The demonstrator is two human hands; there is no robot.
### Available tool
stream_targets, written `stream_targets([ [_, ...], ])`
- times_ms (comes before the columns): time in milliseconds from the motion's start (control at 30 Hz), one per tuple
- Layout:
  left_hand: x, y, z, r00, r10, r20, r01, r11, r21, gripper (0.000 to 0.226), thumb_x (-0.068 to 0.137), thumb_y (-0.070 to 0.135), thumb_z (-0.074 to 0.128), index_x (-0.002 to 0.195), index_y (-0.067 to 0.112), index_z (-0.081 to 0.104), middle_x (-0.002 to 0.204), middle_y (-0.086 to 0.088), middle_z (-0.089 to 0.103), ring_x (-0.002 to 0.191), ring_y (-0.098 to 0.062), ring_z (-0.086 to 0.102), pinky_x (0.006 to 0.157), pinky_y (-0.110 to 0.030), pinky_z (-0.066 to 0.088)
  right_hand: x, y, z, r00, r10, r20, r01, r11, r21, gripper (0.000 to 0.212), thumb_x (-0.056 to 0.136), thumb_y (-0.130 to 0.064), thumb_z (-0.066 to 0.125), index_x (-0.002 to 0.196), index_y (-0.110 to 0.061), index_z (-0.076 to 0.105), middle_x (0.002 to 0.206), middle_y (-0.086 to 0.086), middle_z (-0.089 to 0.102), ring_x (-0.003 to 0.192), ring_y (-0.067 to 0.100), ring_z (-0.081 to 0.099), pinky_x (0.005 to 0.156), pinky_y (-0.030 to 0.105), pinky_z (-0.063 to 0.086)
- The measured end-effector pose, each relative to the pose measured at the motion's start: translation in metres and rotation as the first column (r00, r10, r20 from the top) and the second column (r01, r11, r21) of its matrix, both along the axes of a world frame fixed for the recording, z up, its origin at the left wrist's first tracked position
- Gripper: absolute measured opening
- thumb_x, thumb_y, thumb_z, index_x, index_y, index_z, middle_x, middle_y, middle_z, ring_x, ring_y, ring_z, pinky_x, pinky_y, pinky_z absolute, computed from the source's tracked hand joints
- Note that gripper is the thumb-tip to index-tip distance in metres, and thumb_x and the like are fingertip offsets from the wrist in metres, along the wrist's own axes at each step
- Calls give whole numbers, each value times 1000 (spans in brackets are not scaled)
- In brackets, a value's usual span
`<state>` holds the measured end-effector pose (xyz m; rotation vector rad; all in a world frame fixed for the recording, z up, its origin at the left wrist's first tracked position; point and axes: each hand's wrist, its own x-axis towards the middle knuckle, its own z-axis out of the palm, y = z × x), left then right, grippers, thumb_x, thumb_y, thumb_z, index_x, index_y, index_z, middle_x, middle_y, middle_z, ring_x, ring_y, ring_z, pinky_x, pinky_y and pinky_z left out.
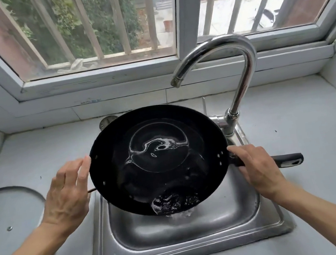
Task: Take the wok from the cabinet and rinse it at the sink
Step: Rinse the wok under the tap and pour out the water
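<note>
A: Status?

B: wok is out of the cabinet, held over the sink mid-frame, tilted toward the lower edge. Water pouring off its near lip. Faucet not running. Looks like a late rinse: dump in progress, set-down left.

A: Grip?

B: right hand wrapped closed around the handle, right of the pan. left hand fingers spread loose, fingertips touching the left rim, steadying only.
</note>
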<state>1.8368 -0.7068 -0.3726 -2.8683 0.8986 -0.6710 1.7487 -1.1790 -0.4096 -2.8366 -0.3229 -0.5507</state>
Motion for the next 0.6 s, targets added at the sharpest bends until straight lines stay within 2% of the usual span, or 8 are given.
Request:
stream_targets([
  [133,-12,2,-1,997,-27,76,30,999,-27,81,68,-4,53,145,-1,30,130,-26,45,115,-47,44,95,-51,37,-17,3,-1,1000,-2,30,1,1000,31,86,61,15,78,132,-20,42,103,8,65,88,26,58,71,35,41],
  [233,-16,2,4,989,-32,145,42,997,-67,78,71,-4,53,145,-1,30,130,-26,44,114,-47,43,96,-53,38,-25,2,6,993,-6,115,4,1000,18,84,60,18,74,130,-17,44,103,10,66,89,27,58,71,35,39],
  [400,-24,3,18,964,-40,264,75,990,-124,73,73,-6,55,142,-2,34,128,-25,44,112,-47,44,97,-53,39,-36,0,25,964,36,264,-41,999,11,67,70,9,65,128,-16,44,101,14,66,89,29,57,69,42,43],
  [600,-29,4,39,945,-34,325,75,990,-117,71,72,0,58,139,-6,36,128,-28,42,113,-49,42,103,-51,33,-41,2,48,936,42,348,-42,999,-9,53,78,5,60,125,-16,46,98,13,66,89,28,57,70,41,42],
])
